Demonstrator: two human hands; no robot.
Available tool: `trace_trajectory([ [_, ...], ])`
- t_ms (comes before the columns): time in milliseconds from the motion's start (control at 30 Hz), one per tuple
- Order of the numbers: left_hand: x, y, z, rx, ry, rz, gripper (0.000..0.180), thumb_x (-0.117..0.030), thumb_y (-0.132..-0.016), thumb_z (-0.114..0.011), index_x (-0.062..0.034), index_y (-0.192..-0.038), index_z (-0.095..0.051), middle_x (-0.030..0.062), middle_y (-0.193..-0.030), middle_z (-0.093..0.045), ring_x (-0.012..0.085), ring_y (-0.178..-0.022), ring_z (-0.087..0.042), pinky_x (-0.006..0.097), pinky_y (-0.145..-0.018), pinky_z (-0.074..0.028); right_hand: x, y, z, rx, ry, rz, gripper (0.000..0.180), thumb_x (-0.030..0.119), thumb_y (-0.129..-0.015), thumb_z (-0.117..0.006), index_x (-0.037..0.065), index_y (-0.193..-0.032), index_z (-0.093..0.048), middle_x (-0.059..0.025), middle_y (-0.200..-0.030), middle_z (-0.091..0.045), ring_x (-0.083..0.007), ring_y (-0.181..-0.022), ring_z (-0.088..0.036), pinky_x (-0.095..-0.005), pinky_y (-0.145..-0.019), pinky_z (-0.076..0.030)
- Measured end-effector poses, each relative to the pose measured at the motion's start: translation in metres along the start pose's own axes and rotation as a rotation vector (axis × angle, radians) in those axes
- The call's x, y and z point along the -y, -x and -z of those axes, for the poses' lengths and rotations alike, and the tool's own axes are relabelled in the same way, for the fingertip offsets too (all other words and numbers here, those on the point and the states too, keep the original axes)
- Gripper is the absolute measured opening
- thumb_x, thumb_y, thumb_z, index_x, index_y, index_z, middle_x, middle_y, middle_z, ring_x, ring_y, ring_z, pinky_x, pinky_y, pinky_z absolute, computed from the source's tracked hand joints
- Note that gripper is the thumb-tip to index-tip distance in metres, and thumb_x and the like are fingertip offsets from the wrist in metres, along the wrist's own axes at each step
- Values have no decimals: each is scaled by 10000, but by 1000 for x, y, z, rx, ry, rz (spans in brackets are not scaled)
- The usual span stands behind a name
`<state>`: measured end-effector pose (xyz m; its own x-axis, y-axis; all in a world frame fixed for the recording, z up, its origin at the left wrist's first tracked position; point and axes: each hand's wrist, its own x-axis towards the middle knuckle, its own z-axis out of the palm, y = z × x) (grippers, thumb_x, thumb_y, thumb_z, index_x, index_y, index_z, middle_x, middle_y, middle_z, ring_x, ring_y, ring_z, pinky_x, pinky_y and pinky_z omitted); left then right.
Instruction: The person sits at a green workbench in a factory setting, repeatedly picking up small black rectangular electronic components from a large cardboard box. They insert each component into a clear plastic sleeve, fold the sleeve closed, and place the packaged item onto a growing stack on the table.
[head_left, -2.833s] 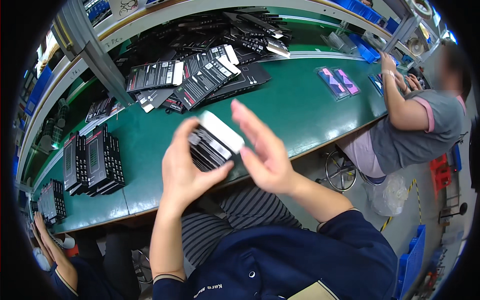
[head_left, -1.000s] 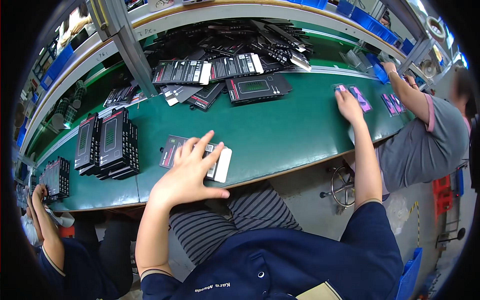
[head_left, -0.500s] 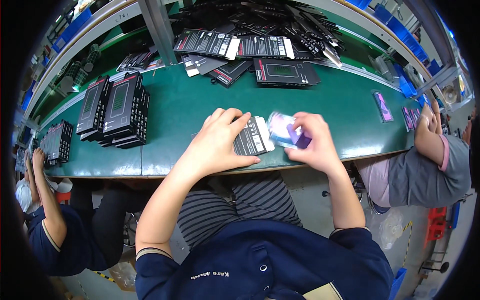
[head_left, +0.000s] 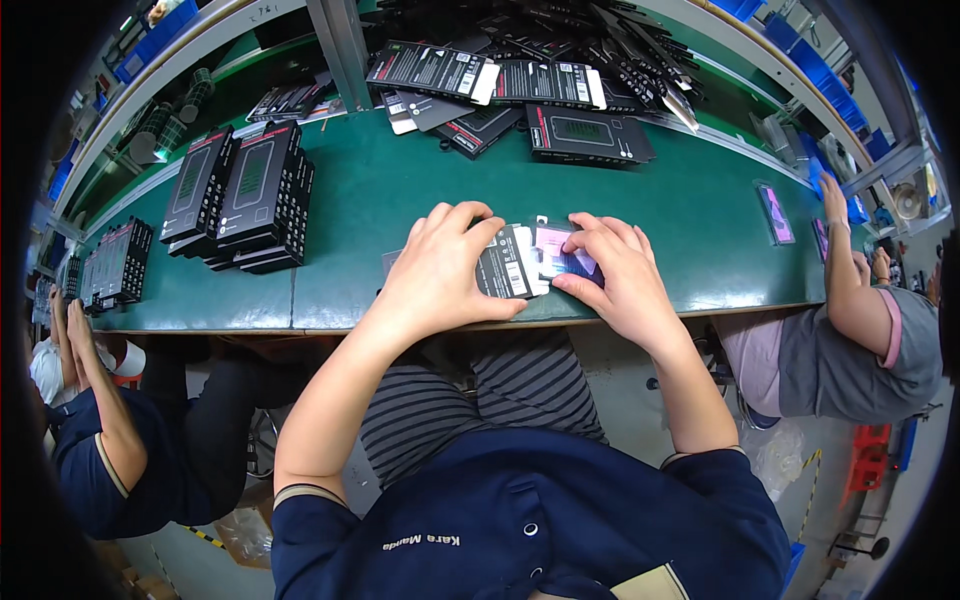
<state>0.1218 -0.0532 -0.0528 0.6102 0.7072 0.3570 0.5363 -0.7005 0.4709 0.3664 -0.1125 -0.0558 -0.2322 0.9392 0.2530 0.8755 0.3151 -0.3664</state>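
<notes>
Flat on the bench near its front edge lies a black carton [head_left: 503, 266] with white print, its pale open end facing right. My left hand [head_left: 440, 265] wraps over the carton, thumb along the near side and fingers on the far side. A clear-and-pink flat pack [head_left: 553, 243], purple toward its lower part, sits right up against that open end. Gripping the pack is my right hand [head_left: 622, 268], thumb on the near side and fingertips across its top. Whether the pack's edge is inside the carton, I cannot tell.
Stacks of black cartons [head_left: 255, 195] stand at the left. A big heap of flat cartons [head_left: 560, 45] fills the back, with one carton [head_left: 585, 135] in front of it. Another pink pack [head_left: 773, 214] lies at the right. Co-workers sit on both sides; a metal post [head_left: 340, 55] rises behind.
My right hand has brought the pack left and laid it flat at the carton's open end. My left hand stays on the carton. The right co-worker's arm has shifted left.
</notes>
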Motion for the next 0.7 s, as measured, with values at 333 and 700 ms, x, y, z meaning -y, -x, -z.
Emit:
trace_trajectory([
  [333,-1,-6,0,101,-62,-134,561,-382,-650,-826,-150,-1122,-633,117,-1219,-492,321,-1104,-506,418,-917,-410,-5,0,8,75,-196,82,429,312,-786,-795,92,-1102,-607,-144,-1374,-580,-362,-1342,-466,-625,-1131,-241],
  [700,-15,-19,11,-248,242,126,782,-353,-591,-890,-13,-1188,-517,199,-1010,-643,371,-922,-648,420,-839,-520,43,-27,-17,-376,-1560,-4,443,-49,-935,-492,5,-1371,-435,-191,-1513,-383,-284,-1426,-354,-425,-1172,-303],
])
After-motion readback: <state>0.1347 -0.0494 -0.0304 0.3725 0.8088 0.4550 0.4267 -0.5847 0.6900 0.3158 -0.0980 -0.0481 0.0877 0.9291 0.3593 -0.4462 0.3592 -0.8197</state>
